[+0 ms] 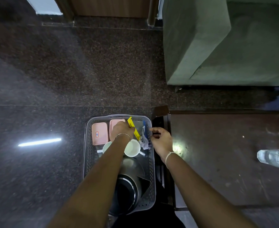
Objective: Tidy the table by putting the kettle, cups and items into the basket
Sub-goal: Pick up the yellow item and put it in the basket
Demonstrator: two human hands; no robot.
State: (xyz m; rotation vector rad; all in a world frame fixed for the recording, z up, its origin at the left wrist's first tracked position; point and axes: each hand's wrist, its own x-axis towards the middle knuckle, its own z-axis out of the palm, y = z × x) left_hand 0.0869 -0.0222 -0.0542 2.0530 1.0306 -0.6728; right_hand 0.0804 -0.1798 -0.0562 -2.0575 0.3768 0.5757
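A clear plastic basket stands on the dark floor beside a brown table. Inside it lie two pink boxes, two pale cups, a steel kettle at the near end, and a blue item with crumpled plastic. My left hand is inside the basket's far end, closed on a yellow clip. My right hand hovers over the basket's right rim with fingers loosely curled and nothing visible in them. A clear glass lies on the table at the right.
A green sofa fills the upper right, just beyond the table. Polished dark stone floor stretches to the left and ahead. A wooden door frame stands at the far end.
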